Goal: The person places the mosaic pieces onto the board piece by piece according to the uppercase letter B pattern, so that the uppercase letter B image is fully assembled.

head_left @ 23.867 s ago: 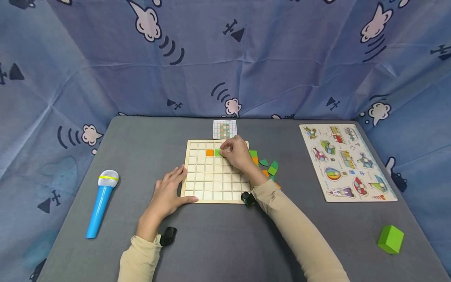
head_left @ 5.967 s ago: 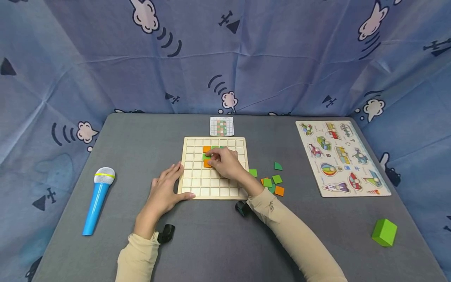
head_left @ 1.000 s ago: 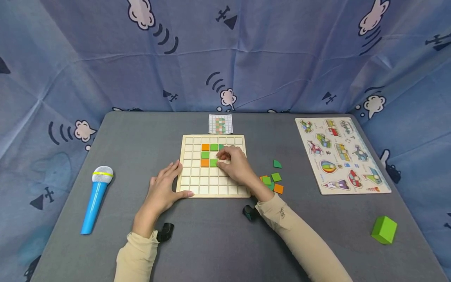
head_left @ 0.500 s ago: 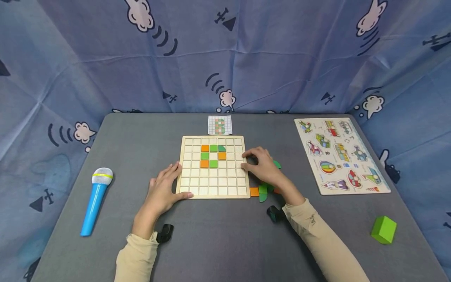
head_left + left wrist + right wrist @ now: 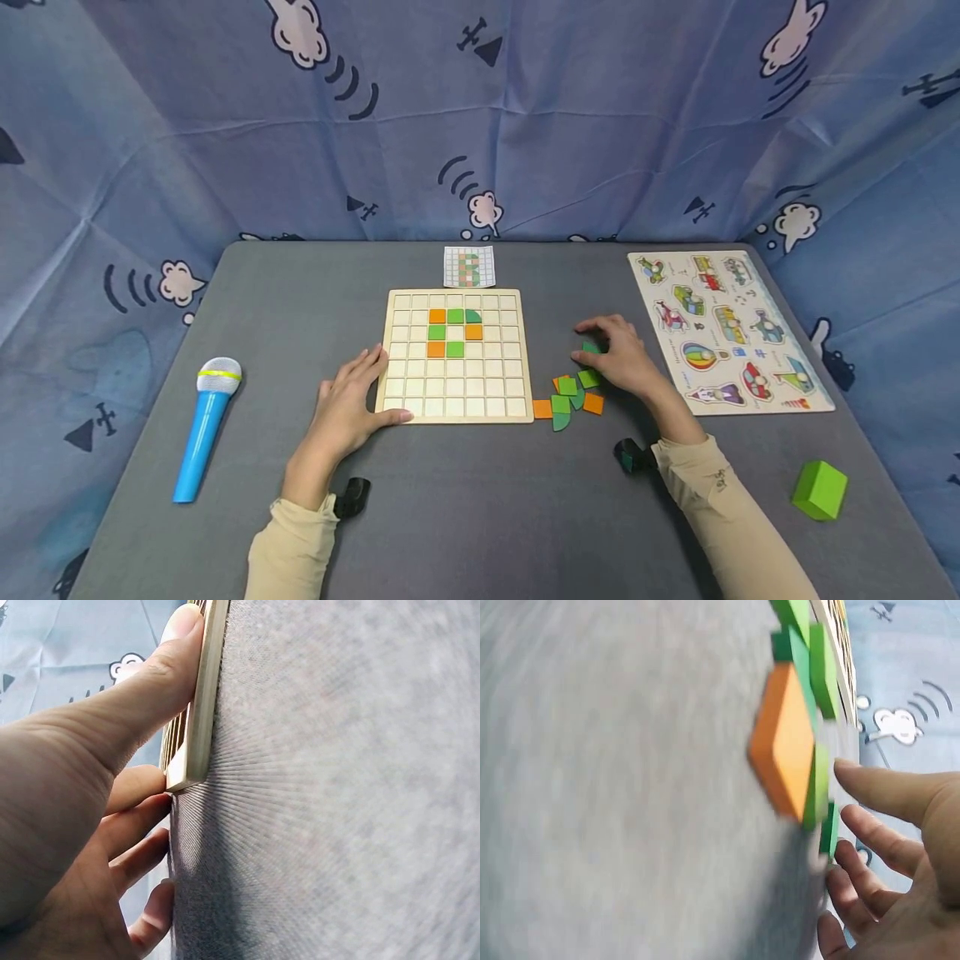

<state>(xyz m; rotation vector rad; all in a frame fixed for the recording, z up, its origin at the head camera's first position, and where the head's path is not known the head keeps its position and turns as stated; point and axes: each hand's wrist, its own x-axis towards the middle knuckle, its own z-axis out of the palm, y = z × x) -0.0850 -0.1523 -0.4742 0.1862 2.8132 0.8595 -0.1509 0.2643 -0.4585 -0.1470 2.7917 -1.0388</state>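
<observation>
My left hand (image 5: 348,400) rests at the lower left corner of the wooden grid board (image 5: 408,387). Its thumb lies on the front rim, with the other fingers against the left edge. Orange and green square tiles and a dark green quarter-round tile (image 5: 472,316) fill a group of cells; one orange tile (image 5: 473,332) sits just below the quarter-round. To the right of the board, my right hand (image 5: 622,354) hovers with thumb and fingers apart around another dark green quarter-round tile (image 5: 590,347), partly hidden by the hand. Whether it touches that tile cannot be told.
Loose orange, green and dark green tiles (image 5: 560,405) lie by the board's right edge. Behind the board is a pattern card (image 5: 468,267). A picture puzzle board (image 5: 731,333) and a green block (image 5: 820,491) are at right, a toy microphone (image 5: 207,429) at left.
My right hand has left the grid and moved right to the loose tiles; an orange tile shows in the second filled row. Over the longer span, several tiles joined the grid. My left hand stayed.
</observation>
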